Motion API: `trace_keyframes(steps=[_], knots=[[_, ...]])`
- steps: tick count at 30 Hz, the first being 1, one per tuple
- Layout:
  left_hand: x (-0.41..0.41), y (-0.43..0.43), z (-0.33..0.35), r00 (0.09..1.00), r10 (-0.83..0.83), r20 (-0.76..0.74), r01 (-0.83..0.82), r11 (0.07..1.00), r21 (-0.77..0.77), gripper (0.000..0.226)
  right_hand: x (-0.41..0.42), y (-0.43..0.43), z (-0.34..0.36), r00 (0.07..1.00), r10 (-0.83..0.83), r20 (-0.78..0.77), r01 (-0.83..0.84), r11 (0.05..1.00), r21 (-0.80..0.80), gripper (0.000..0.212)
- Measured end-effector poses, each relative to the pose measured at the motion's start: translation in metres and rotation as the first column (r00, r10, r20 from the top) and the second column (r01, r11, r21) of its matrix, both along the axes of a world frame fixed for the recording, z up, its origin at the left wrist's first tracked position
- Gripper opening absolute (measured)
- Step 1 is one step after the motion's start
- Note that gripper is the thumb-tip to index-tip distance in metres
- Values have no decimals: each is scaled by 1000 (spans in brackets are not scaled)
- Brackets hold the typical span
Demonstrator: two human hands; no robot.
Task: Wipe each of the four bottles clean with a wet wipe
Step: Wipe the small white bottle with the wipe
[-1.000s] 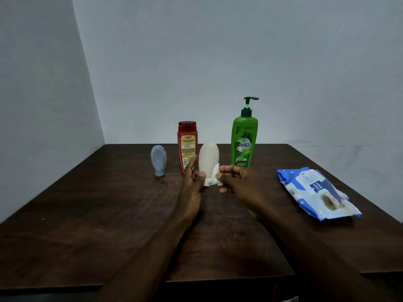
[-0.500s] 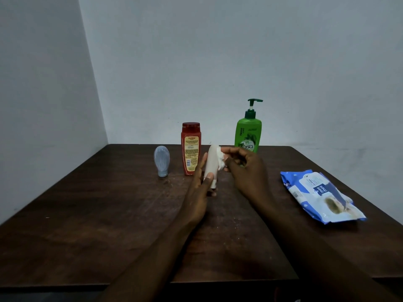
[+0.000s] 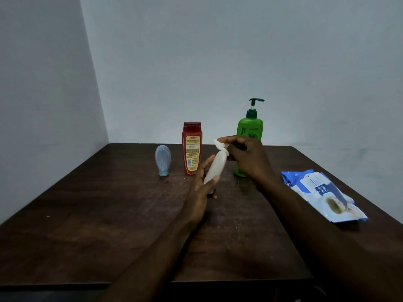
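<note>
Head view: a pale bottle [image 3: 214, 168], tilted with its rounded end toward 1 o'clock, is gripped low down by the curled left hand [image 3: 199, 192] above the table [image 3: 109, 214], while a wet wipe [image 3: 219, 145] is pinched against that upper end by the right hand [image 3: 248, 159]. A blue-grey bottle [image 3: 163, 160] is stood at 10 o'clock of it, a red bottle [image 3: 192, 149] at 11, a green pump bottle [image 3: 250, 129] at 1 behind the right hand, and a wipes pack [image 3: 322, 195] is laid at 3 o'clock.
</note>
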State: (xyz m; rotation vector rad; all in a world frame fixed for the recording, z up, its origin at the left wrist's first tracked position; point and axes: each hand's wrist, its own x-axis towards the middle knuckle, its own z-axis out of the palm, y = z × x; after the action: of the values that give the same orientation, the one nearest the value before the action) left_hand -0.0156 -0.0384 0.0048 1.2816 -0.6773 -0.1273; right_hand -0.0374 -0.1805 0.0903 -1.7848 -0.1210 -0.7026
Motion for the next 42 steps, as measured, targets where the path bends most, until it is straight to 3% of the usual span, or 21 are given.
trace_keyframes(steps=[5,8,13,17,21,29,35,39,42], knots=[[-1,-1,-2,995,-57,-85,53,998,-44,36,1,0,-5,995,80,-51,-70,983,172,18],[-2,-2,-2,985,-61,-164,50,996,-71,40,-2,5,-19,998,25,-59,-15,988,154,18],[1,2,0,945,-102,-312,64,989,-131,44,-16,14,-37,995,-97,-16,94,987,-129,21],[2,-2,-1,907,-162,-388,80,972,-219,47,-37,24,-49,986,-123,108,158,888,-432,24],[6,-4,-3,862,-257,-437,110,936,-333,52,-53,31,-59,985,-55,166,144,795,-589,31],[4,-3,-2,884,-213,-417,94,953,-289,41,-34,31,-36,964,-140,226,239,828,-508,21],[-1,0,5,875,-218,-432,100,955,-279,49,-11,20,-9,941,-222,255,315,850,-423,21],[-2,1,5,872,-200,-446,58,948,-313,45,-20,26,-22,955,-182,233,273,845,-460,22],[-6,1,7,864,-243,-440,77,929,-363,55,-37,34,-42,968,-121,221,226,803,-551,25]])
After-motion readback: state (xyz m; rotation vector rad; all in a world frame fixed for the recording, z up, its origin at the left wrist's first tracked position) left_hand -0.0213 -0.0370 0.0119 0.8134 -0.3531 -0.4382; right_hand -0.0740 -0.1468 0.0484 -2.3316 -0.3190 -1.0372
